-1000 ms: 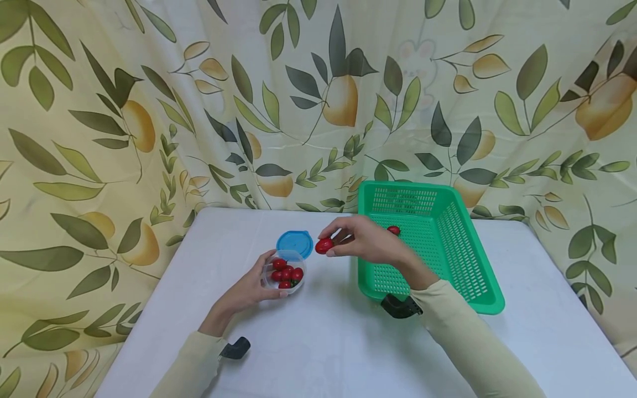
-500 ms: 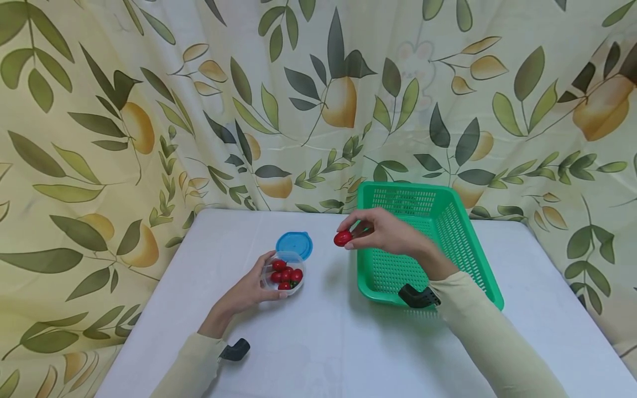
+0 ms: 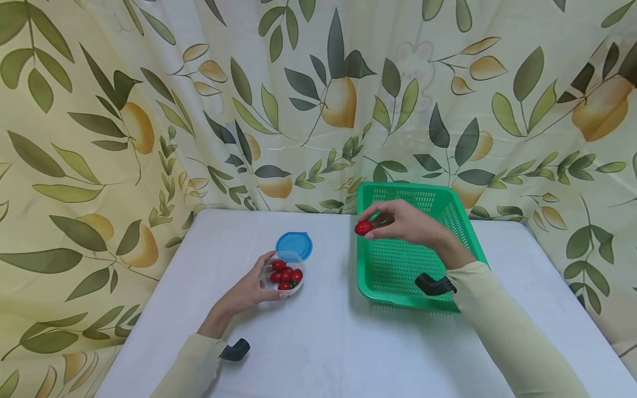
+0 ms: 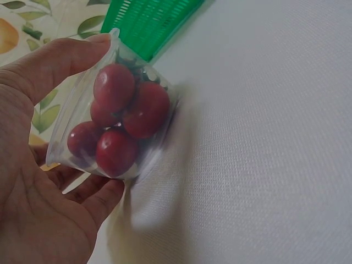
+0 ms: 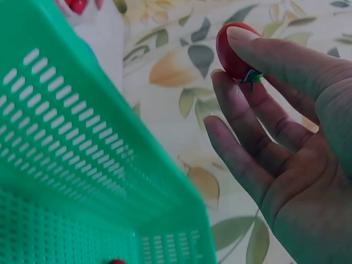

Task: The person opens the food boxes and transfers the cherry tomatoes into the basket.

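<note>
Right hand (image 3: 400, 222) pinches red tomato (image 3: 363, 228) near green basket (image 3: 398, 268); left hand (image 3: 246, 290) grips clear container (image 4: 81, 107) of tomatoes (image 4: 146, 110).

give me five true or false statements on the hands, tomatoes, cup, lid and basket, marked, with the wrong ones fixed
1. The right hand pinches a small red oval tomato. True.
2. The left hand holds a round clear plastic cup. True.
3. The cup is empty. False: several red tomatoes are inside.
4. The round blue plastic lid closes the cup. False: the lid is off.
5. The rectangular green plastic basket stands left of the cup. False: it stands to the right.
</note>
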Demonstrator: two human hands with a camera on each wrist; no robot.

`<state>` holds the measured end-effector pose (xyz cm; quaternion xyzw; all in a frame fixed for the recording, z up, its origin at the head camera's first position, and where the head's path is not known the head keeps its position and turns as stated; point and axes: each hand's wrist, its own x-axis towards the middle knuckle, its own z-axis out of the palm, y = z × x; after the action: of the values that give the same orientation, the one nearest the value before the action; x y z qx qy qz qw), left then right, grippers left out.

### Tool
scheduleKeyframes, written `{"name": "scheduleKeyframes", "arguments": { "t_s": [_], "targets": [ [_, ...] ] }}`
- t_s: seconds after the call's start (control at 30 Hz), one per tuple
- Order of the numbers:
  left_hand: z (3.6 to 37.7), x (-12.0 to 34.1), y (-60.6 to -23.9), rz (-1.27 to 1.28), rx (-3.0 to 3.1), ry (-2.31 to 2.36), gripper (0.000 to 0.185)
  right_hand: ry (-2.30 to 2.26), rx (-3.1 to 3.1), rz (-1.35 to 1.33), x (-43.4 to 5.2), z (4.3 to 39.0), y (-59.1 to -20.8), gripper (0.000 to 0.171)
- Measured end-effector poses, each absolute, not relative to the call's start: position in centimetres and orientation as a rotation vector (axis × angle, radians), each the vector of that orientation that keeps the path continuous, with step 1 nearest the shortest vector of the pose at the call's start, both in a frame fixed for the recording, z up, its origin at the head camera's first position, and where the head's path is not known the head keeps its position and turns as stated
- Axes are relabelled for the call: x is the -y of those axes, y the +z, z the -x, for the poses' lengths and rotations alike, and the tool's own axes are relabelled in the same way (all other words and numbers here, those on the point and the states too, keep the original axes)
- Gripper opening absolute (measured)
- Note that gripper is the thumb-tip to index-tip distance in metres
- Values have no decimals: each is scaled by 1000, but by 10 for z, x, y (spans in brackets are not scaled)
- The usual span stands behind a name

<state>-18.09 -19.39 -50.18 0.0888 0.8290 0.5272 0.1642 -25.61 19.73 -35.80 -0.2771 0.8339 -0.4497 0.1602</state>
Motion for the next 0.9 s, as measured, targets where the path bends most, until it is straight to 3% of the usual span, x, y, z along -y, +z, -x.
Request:
{"name": "scheduleKeyframes", "arguments": {
  "t_s": [0.9],
  "targets": [
    [183, 195, -506, -265, -2342, 1514, 109, -1219, -2455, 624, -259, 277, -373, 35]
  ]
}}
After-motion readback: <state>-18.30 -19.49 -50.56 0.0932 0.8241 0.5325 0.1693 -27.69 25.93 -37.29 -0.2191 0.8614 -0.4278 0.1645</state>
